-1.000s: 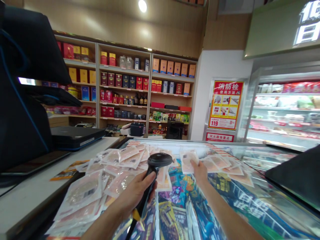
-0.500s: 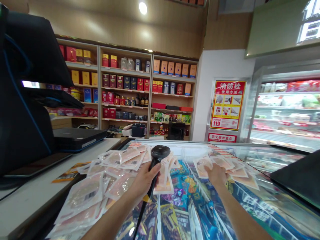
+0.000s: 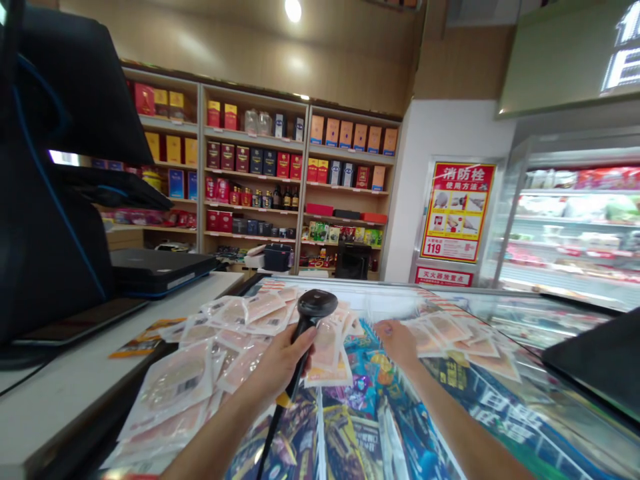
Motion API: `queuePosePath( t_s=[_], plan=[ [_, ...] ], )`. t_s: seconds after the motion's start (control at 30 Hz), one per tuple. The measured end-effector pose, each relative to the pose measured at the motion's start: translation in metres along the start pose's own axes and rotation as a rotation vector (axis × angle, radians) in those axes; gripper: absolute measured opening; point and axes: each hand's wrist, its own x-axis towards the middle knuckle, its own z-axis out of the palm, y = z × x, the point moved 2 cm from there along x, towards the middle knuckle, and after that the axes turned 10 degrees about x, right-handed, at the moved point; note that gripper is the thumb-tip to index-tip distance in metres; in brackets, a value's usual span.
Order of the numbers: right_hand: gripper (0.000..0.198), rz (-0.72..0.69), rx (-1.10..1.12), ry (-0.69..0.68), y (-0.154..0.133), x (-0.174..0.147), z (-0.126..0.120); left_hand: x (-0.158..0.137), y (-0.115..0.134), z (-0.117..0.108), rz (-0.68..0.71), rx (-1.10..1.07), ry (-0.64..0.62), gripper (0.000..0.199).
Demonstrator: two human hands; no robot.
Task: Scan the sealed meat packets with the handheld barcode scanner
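Note:
My left hand (image 3: 290,353) is wrapped around the handle of a black barcode scanner (image 3: 316,303), held upright with its cord hanging down. Under and beside it lies a spread of clear flat packets (image 3: 173,383) with barcode labels; what is inside is round, flat and pale. A few more packets (image 3: 327,343) sit just right of the scanner. My right hand (image 3: 397,341) hovers over the glass between the two groups, fingers loosely stretched with nothing visible in them. Close to its right side is a smaller overlapping row of packets (image 3: 463,333).
Beneath the packets is a glass-topped freezer (image 3: 385,300) with colourful wrapped goods inside. A white counter (image 3: 65,393) on the left carries a black monitor (image 3: 85,87), a black flat box (image 3: 163,267) and an orange packet (image 3: 140,340). A dark panel (image 3: 600,360) juts in at right.
My right hand has left the right-hand packets and moved left, letting go of the one it touched. My left hand still grips the scanner, shifted slightly. The view has moved a little.

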Motion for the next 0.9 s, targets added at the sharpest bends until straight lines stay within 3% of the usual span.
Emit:
queuePosePath(
  t_s=[0.07, 0.17, 0.3, 0.4, 0.5, 0.7, 0.8, 0.9],
  plan=[
    [0.044, -0.063, 0.116, -0.153, -0.027, -0.007, 0.018, -0.002, 0.003, 0.0, -0.002, 0.004, -0.002, 0.026],
    [0.047, -0.052, 0.177, -0.252, -0.055, -0.017, 0.04, -0.003, 0.004, 0.001, -0.019, 0.009, 0.0, 0.025],
    [0.033, 0.053, 0.317, -0.254, -0.066, -0.022, 0.054, -0.004, 0.003, 0.003, -0.013, 0.025, -0.028, 0.025],
    [0.022, 0.108, 0.582, -0.219, -0.064, -0.019, 0.051, -0.005, 0.003, 0.005, -0.002, 0.034, -0.066, 0.026],
    [0.015, 0.175, 0.793, -0.134, -0.046, -0.01, 0.035, -0.007, 0.003, 0.007, -0.007, 0.055, -0.1, 0.028],
    [0.03, 0.217, 0.761, 0.227, 0.026, 0.014, 0.01, -0.011, 0.004, 0.01, -0.073, 0.03, -0.123, 0.03],
    [0.032, 0.248, 0.758, 0.297, 0.05, 0.018, 0.012, -0.013, 0.005, 0.013, -0.089, 0.004, -0.121, 0.029],
    [0.033, 0.267, 0.749, 0.3, 0.057, 0.018, 0.015, -0.016, 0.007, 0.017, -0.102, 0.003, -0.123, 0.029]
  ],
)
